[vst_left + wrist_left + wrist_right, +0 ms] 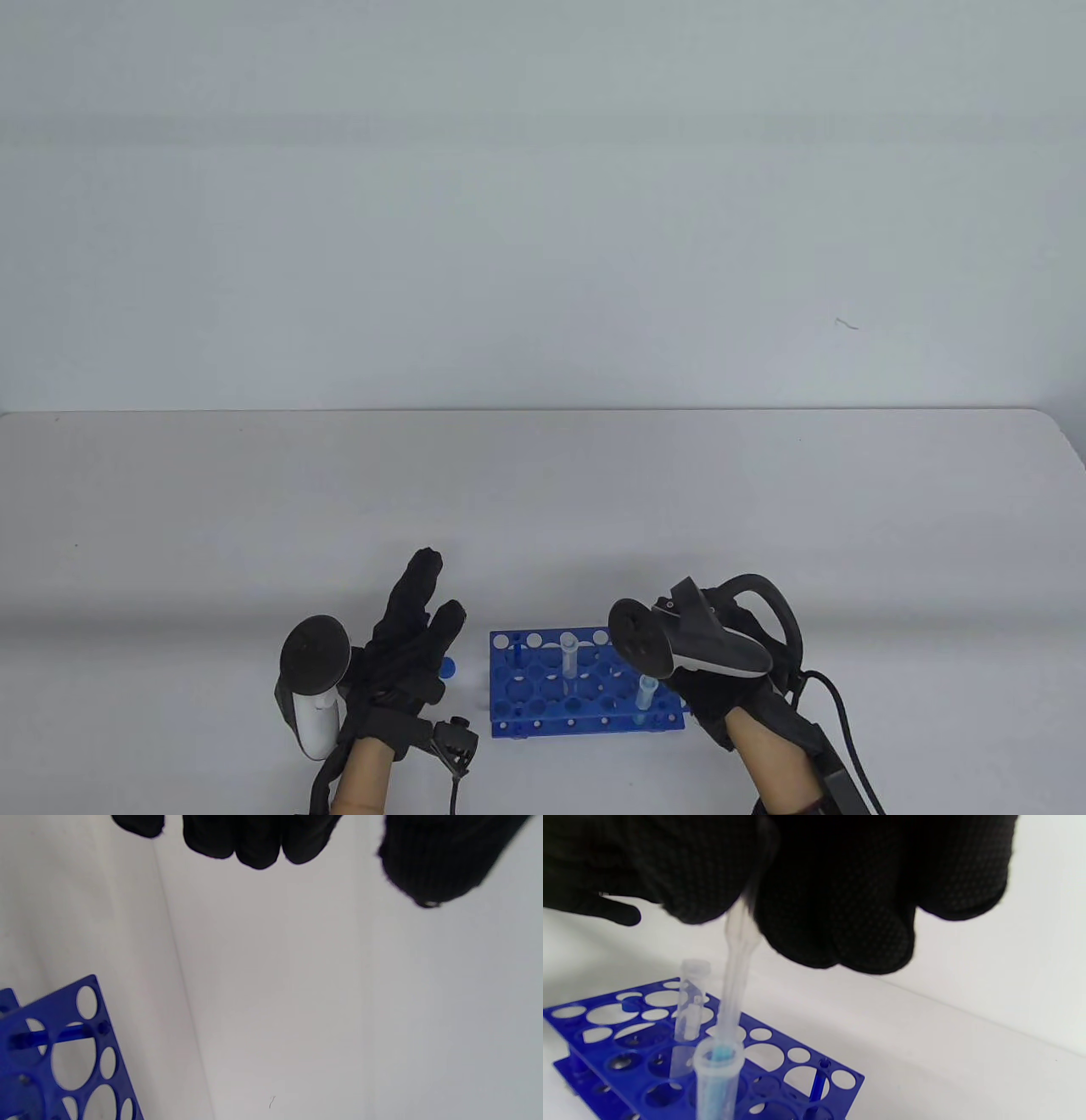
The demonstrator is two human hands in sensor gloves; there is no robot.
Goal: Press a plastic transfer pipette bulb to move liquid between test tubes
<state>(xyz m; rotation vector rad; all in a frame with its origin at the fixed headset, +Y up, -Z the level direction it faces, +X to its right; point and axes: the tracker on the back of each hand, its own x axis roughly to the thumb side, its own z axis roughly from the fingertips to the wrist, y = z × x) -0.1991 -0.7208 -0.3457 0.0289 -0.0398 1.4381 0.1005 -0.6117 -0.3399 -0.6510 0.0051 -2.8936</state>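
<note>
The right hand [814, 887] is pinching the soft, light, translucent plastic transfer pipette [736, 976] high at its squeezable bulb, its stem dipping into the clear test tube [717, 1077] at six o'clock of the blue perforated rack [780, 1052], while the left hand [407, 645] is hovering with fingers spread, holding nothing.

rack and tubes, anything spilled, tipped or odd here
Nothing looks spilled. Both test tubes stand in the blue rack: the near tube holds blue liquid with the pipette in its mouth, pinched by the right hand. The far tube looks empty. The left hand holds nothing.
</note>
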